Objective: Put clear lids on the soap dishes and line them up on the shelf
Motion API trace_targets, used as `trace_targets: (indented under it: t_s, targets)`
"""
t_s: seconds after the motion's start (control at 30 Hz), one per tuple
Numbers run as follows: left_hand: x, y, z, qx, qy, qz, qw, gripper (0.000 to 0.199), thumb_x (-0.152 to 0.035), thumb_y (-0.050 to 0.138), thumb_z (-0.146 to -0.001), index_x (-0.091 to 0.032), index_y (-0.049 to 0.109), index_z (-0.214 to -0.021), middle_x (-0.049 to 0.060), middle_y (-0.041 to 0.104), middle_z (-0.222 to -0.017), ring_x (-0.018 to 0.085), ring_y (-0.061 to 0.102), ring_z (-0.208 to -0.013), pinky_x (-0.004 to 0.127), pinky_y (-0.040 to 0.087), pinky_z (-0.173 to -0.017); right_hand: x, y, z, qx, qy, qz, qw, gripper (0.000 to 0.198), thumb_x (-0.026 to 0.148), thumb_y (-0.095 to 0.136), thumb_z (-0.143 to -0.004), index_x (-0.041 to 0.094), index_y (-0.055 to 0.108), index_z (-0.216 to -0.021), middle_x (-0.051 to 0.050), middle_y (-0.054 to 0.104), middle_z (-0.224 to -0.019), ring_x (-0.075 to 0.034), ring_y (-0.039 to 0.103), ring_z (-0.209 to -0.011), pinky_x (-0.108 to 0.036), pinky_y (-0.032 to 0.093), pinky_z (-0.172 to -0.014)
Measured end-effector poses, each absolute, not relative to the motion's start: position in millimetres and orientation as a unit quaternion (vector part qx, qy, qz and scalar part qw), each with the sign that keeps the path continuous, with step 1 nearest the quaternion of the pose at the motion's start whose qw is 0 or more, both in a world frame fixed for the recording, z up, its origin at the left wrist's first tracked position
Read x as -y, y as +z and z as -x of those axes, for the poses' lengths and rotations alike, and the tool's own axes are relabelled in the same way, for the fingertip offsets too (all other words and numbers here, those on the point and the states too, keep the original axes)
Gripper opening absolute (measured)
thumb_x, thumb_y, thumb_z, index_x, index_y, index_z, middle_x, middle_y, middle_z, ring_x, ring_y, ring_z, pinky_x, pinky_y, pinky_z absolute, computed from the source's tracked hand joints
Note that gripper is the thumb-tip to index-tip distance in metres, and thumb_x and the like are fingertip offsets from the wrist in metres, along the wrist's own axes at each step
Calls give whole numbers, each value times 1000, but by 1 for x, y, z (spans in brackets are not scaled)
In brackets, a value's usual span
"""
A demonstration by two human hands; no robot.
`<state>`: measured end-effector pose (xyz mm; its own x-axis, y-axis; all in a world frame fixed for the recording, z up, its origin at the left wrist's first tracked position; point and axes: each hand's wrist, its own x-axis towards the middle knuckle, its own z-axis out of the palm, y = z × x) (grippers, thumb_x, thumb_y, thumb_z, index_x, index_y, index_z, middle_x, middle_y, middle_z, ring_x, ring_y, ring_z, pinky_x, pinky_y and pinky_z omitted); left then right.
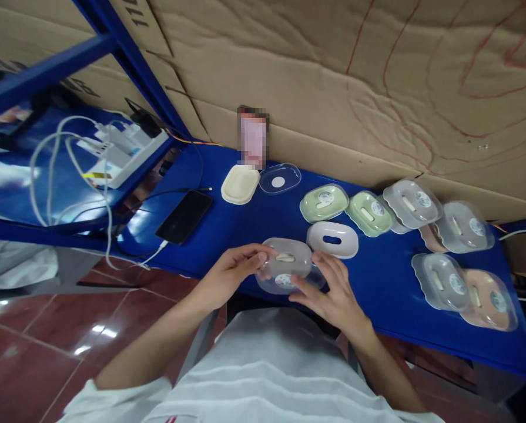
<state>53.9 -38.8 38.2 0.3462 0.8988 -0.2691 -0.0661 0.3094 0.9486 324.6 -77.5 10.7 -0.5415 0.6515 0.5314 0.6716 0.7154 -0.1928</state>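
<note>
At the table's front edge is a translucent grey soap dish [284, 267] with a round sticker and a small pale piece in its middle. My left hand [236, 270] pinches its left side between thumb and fingers. My right hand [331, 291] is at its right side, fingers spread apart, the fingertips close to or touching the rim. Just behind lies a white oval tray [346, 249] with a slot in its centre. Two green soap dishes [323, 202] with stickers are beyond it. Farther left are a cream dish [240, 184] and a clear lid [280, 178] with a round label.
Several grey and pinkish dishes [452, 283] with clear covers are at the right of the blue table [263, 214]. A black phone [184, 216] lies cabled at left; another [253, 138] leans against the cardboard [307, 76]. A white power strip [133, 155] and cables are far left.
</note>
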Motion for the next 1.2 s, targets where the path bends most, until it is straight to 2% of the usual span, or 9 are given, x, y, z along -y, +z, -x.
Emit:
trace_targets:
  t_s: [0.1, 0.17, 0.27, 0.37, 0.53, 0.7, 0.83, 1.03, 1.2]
  targets:
    - [39, 25, -57, -464, 386, -471, 643, 45, -55, 65, -103, -19, 76, -128, 7, 76, -94, 18, 71, -82, 30, 57, -77, 71, 5, -321, 873, -3, 400, 277, 53, 46, 81, -95, 33, 66, -144, -17, 48, -162, -35, 56, -143, -51, 53, -111]
    - [41, 19, -57, -477, 396, -540, 570, 44, -52, 57, -108, -24, 72, -138, 10, 75, -120, 22, 74, -104, 36, 59, -93, 70, -3, -316, 854, 4, 439, 280, 55, 54, 77, -96, 31, 66, -144, -19, 50, -158, -35, 61, -136, -50, 54, -107]
    - [49, 10, -57, -475, 372, -676, 424, 42, -44, 56, -110, -31, 63, -149, 12, 56, -158, 29, 58, -143, 48, 50, -120, 70, -11, -306, 816, 20, 507, 277, 58, 62, 70, -97, 28, 67, -144, -20, 54, -154, -34, 67, -126, -49, 55, -103]
    - [57, -6, -55, -453, 319, -769, 318, 58, -40, 65, -105, -34, 49, -161, 13, 37, -173, 34, 40, -159, 57, 42, -127, 71, -13, -298, 797, 29, 545, 261, 59, 63, 66, -100, 28, 65, -147, -19, 55, -155, -34, 67, -125, -50, 55, -104]
    - [58, -28, -47, -435, 281, -821, 241, 75, -35, 70, -103, -37, 34, -168, 15, 31, -176, 36, 40, -160, 56, 49, -123, 73, -16, -297, 804, 24, 551, 220, 63, 60, 65, -102, 29, 56, -156, -19, 50, -162, -38, 58, -141, -54, 52, -109]
    - [56, -39, -44, -427, 302, -830, 193, 71, -32, 71, -102, -36, 40, -166, 17, 42, -168, 35, 48, -155, 56, 54, -118, 75, -24, -302, 837, 34, 516, 177, 76, 53, 66, -103, 30, 36, -169, -18, 34, -175, -38, 34, -162, -58, 45, -120]
    - [57, -43, -45, -428, 302, -830, 190, 69, -32, 74, -100, -34, 45, -162, 18, 42, -167, 36, 50, -154, 56, 56, -116, 74, -28, -308, 849, 51, 488, 194, 87, 46, 67, -104, 33, 18, -175, -16, 25, -179, -34, 35, -163, -54, 45, -123]
    - [54, -43, -45, -419, 310, -829, 204, 71, -31, 75, -99, -35, 44, -163, 16, 40, -170, 35, 48, -155, 55, 53, -119, 73, -34, -313, 845, 65, 488, 210, 91, 45, 71, -101, 36, 18, -174, -14, 24, -180, -34, 38, -161, -53, 47, -124]
    - [50, -44, -45, -431, 285, -819, 247, 67, -32, 76, -98, -36, 49, -159, 15, 38, -173, 35, 50, -154, 53, 55, -117, 75, -35, -308, 848, 60, 487, 198, 84, 40, 68, -104, 31, 22, -174, -20, 20, -180, -37, 30, -164, -56, 47, -122]
